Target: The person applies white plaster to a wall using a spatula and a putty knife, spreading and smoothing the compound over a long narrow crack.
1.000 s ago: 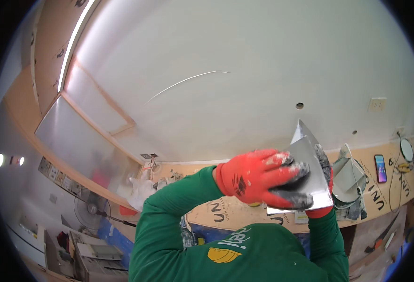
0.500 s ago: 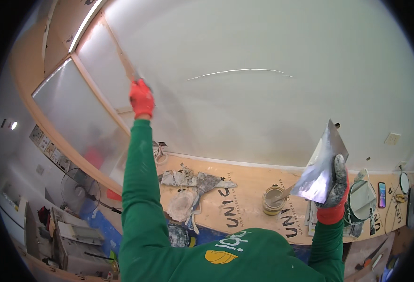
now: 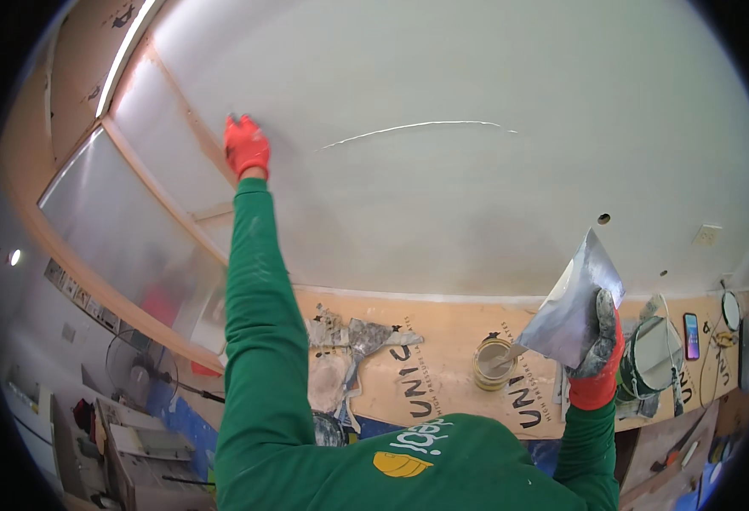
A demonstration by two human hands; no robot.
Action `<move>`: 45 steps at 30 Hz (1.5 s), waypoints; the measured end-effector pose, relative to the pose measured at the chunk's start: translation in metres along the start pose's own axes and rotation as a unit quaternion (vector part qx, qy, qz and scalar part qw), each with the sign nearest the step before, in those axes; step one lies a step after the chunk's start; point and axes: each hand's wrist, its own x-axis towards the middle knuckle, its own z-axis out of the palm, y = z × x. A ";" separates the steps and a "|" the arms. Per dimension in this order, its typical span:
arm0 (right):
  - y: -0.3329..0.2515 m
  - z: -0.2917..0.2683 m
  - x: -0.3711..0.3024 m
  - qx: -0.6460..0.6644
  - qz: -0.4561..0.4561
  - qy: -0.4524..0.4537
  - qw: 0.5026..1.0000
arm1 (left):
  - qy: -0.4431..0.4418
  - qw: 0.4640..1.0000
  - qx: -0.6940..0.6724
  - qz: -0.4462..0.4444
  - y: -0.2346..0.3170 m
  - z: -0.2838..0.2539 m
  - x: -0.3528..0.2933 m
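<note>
One broad, smooth, pale-grey wall (image 3: pixel 443 213) fills most of the view, with a silvery-grey panel edged in pale wood (image 3: pixel 136 247) at its left. Below runs a tan, board-covered worktop (image 3: pixel 451 392). A thin, curved white line (image 3: pixel 430 124) stretches roughly crosswise over the wall, to the right of the left hand (image 3: pixel 248 146), which is the nearer hand to it. A broad, angular, silvery metal sheet (image 3: pixel 572 298) is held up over the worktop by the right hand (image 3: pixel 597 362), whose darkened, red-gloved fingers clasp its lower right side. From those fingers the sheet lies up and to the left, its long axis slanting from lower left to upper right, well apart from the left hand. Just right of the right hand stands a dark green bucket (image 3: pixel 628 381). The left hand, gloved in red, reaches high at the wall; whether its fingers pinch anything or touch the wall, I cannot tell. Near the sheet's lower left corner stands a round, yellowish tin (image 3: pixel 489 385). Beyond the bucket lies a lit, dark phone (image 3: pixel 691 336).
</note>
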 end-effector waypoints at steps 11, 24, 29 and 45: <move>0.017 -0.039 0.007 0.012 -0.016 -0.024 1.000 | -0.007 0.988 -0.043 0.150 0.280 0.026 -0.165; 0.026 -0.116 -0.027 -0.116 0.016 0.056 0.992 | -0.147 0.926 -0.104 0.331 0.442 0.049 -0.317; 0.013 -0.136 -0.012 -0.421 -0.080 0.130 0.894 | -0.332 0.726 -0.603 -0.019 0.380 -0.028 -0.354; -0.087 -0.004 0.101 -0.280 -0.199 -0.323 0.882 | -0.162 0.707 -0.677 -0.123 0.120 -0.121 -0.281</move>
